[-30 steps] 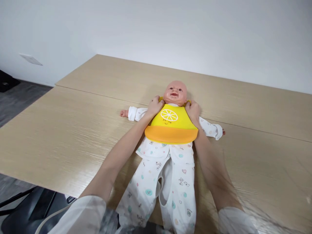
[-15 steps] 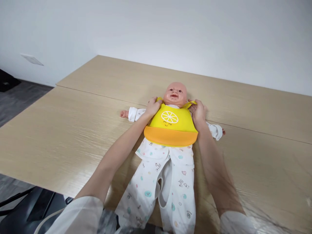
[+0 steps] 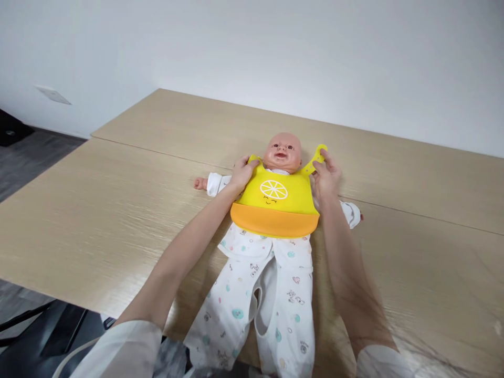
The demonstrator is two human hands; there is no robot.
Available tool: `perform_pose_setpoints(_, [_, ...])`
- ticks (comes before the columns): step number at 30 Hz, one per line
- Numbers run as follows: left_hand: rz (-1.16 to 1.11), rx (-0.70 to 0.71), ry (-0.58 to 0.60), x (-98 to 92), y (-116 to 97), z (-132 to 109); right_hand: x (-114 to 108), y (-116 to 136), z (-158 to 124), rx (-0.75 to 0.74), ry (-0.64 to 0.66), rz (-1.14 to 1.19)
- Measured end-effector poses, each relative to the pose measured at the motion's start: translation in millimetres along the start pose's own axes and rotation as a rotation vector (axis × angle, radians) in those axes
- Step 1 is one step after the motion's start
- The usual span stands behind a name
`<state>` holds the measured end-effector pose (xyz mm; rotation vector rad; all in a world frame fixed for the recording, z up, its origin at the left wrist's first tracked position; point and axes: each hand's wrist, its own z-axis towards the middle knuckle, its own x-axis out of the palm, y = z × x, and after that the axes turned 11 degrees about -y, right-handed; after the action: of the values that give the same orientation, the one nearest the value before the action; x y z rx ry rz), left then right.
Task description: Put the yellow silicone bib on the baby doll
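Doll (image 3: 282, 151) lies on its back on a light wood table (image 3: 110, 210), head toward the wall (image 3: 275, 63), legs toward the person, arms spread out to either side. With the doll flat and facing up, the chest seems to serve as a steady support, and its neck can be reached from both sides.

Yellow bib (image 3: 273, 197) lies on the doll's chest, just below the chin, citrus print facing up. Its orange pocket (image 3: 274, 220) runs across the belly, over the printed outfit (image 3: 289, 283); the bib's own weight probably helps it lie flat there.

Left hand (image 3: 243, 174): grasping the bib's upper corner beside the neck, thumb on top, other fingers mostly hidden. This hold likely keeps that side from sliding.

Right hand (image 3: 327, 172): pinching the other neck strap (image 3: 314, 164) between thumb and fingers. The strap angles up and away from the neck, its tip showing past the fingertips. Small dots along it, too small to tell whether holes or studs. Held out this way, it stands clear of the doll's head.

Both forearms reach in along either side of the doll, which leaves the bib's front uncovered. Whatever lies behind the neck is hidden.
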<state>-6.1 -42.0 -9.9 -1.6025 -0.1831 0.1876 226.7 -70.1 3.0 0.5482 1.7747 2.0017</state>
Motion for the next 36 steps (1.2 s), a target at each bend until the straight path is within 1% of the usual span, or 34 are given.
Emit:
perform_pose_setpoints(3, [-0.015, 0.003, -0.008, -0.3, 4, 1, -6, 10, 0, -0.099, 0.011, -0.049])
perform_pose_setpoints(6, [-0.020, 0.012, -0.009, -0.2, 7, 3, -6, 9, -2, -0.121, 0.116, -0.111])
perform_pose_setpoints(8, [-0.024, 0.014, -0.015, -0.1, 7, 3, -4, 8, -4, -0.115, 0.123, -0.277])
perform_pose_setpoints(10, [-0.020, 0.008, -0.021, -0.1, 8, 3, -5, 13, -7, -0.153, 0.071, -0.487])
perform_pose_setpoints(12, [-0.006, -0.001, -0.023, 0.0, 8, 3, -11, 27, -11, -0.211, 0.025, -0.641])
perform_pose_setpoints(14, [0.009, -0.005, -0.027, -0.1, 8, 3, -20, 46, -17, -0.227, 0.022, -0.765])
perform_pose_setpoints(16, [0.007, 0.002, -0.031, -0.4, 8, 3, -28, 63, -23, -0.201, 0.058, -0.922])
perform_pose_setpoints(18, [-0.006, 0.020, -0.025, -0.9, 7, 3, -32, 73, -29, -0.138, 0.138, -1.038])
perform_pose_setpoints(19, [-0.012, 0.029, -0.021, -1.1, 7, 3, -33, 75, -31, -0.091, 0.201, -1.034])
perform_pose_setpoints(20, [-0.014, 0.035, -0.018, -1.3, 7, 3, -33, 75, -32, -0.036, 0.283, -0.981])
perform_pose_setpoints(22, [-0.009, 0.033, -0.019, -1.2, 7, 2, -33, 71, -34, 0.069, 0.456, -0.793])
perform_pose_setpoints(23, [-0.008, 0.028, -0.019, -1.0, 6, 2, -33, 70, -34, 0.096, 0.525, -0.699])
perform_pose_setpoints(24, [-0.007, 0.024, -0.017, -0.7, 6, 2, -33, 69, -34, 0.103, 0.565, -0.626])
perform_pose_setpoints(26, [-0.004, 0.024, -0.015, -0.2, 5, 1, -34, 70, -34, 0.067, 0.584, -0.570])
perform_pose_setpoints(29, [0.068, 0.035, -0.014, -1.1, 3, 0, -35, 76, -37, -0.017, 0.642, -0.603])
perform_pose_setpoints(31, [0.151, 0.046, 0.007, -3.0, 2, 0, -35, 80, -40, -0.046, 0.657, -0.624])
perform_pose_setpoints(34, [0.272, 0.064, 0.006, -6.3, 1, 1, -34, 80, -44, 0.000, 0.558, -0.606])
perform_pose_setpoints(36, [0.361, 0.076, -0.026, -8.2, 1, 2, -34, 77, -47, 0.059, 0.532, -0.605])
